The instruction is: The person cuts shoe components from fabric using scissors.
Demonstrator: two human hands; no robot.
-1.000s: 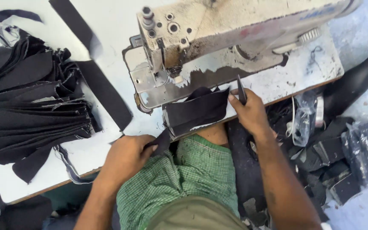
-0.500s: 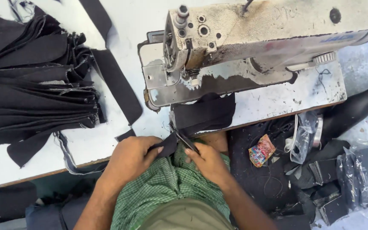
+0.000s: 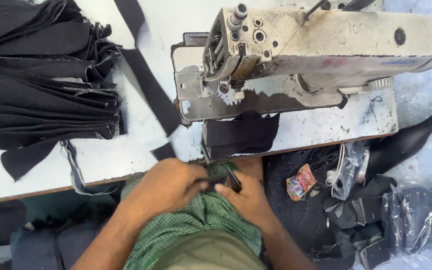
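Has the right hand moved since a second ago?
Yes. The right hand left the sewing machine bed, coming down off the table edge to the lap beside the left hand.

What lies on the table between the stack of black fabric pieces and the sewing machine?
In the head view, a long black strap runs diagonally across the white table between the stack and the sewing machine.

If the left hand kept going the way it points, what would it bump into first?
Probably the right hand: the left hand points right, toward it, and both meet at a small dark piece over the lap. Depth is unclear.
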